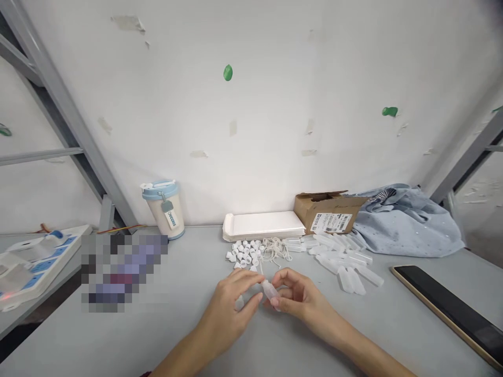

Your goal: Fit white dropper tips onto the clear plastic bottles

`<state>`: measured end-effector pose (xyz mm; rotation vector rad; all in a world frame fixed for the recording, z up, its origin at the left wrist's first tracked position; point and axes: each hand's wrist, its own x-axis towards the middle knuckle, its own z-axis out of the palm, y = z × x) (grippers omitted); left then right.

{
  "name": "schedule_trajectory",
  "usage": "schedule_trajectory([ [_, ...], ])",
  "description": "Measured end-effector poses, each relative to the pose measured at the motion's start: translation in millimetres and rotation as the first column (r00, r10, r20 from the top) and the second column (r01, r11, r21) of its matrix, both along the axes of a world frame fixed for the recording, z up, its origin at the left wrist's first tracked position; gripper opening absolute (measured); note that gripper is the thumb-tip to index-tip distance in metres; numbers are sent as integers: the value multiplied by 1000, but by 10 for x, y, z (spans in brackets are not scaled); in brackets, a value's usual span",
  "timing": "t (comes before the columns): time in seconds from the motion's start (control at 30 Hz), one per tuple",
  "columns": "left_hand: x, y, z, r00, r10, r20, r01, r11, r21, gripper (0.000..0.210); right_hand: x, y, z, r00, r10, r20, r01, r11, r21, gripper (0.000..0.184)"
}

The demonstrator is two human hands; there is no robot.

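A small translucent plastic tube (270, 291) is tilted between my two hands, just above the grey table. My right hand (301, 299) grips its lower part with thumb and bent fingers. At its neck, the index fingertip of my left hand (231, 299) touches, with the thumb close to the tube's side. A thin white cord end (261, 267) shows right by that fingertip. Another pale translucent piece (239, 302) is partly hidden behind my left fingers. Beyond my hands lie several white caps (244, 253) and a loose bundle of white cords (275, 248).
Several translucent tubes (346, 262) are spread at the right. Behind are a stack of white envelopes (263, 224), a cardboard box (329, 212) and blue cloth (404, 225). A phone (451, 309) lies at right; a tumbler (164, 209) and power strip (43, 264) stand left.
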<state>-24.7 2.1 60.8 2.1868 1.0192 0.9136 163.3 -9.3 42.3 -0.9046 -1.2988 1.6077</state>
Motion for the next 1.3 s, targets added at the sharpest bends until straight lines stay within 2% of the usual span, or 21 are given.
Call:
schedule_trajectory([
  [0.13, 26, -63, -72, 982, -63, -178, 111, 954, 277, 38, -25, -9, -87, 993, -51, 104, 44, 997, 66, 29],
  [0.27, 44, -119, -107, 947, -16, -322, 156, 897, 414, 44, -37, -36, -134, 936, -186, 300, 126, 970, 208, 31],
  [0.37, 45, -132, -107, 943, -17, -334, 163, 895, 416, 48, -45, -58, -107, 926, -209, 314, 138, 962, 236, 29],
  [0.53, 57, -152, -115, 955, -55, -293, 166, 914, 371, 50, -48, -57, -3, 983, -122, 135, 109, 989, 102, 27],
  [0.63, 74, -168, -128, 964, -39, -262, 143, 910, 388, 49, -35, -40, 44, 997, -71, 33, 69, 996, 62, 26],
  [0.83, 64, -146, -82, 987, 10, -160, 60, 905, 421, 39, -25, -60, 73, 999, -32, -25, 31, 999, -30, 29],
  [0.93, 45, -137, -56, 980, 0, -200, 94, 882, 462, 50, -25, -78, 63, 997, 17, -73, -21, 999, -50, 31],
  [1.0, 40, -138, -49, 971, 4, -241, 111, 880, 461, 55, -23, -81, 61, 996, 40, -76, -43, 998, -38, 31],
  [1.1, 45, -139, -42, 963, 0, -270, 120, 894, 431, 52, -19, -68, 79, 998, 51, -31, -51, 999, -4, 32],
  [1.3, 71, -130, 9, 980, -22, -199, 91, 933, 347, 40, -2, -50, 149, 994, 86, 65, -89, 995, 47, 34],
])
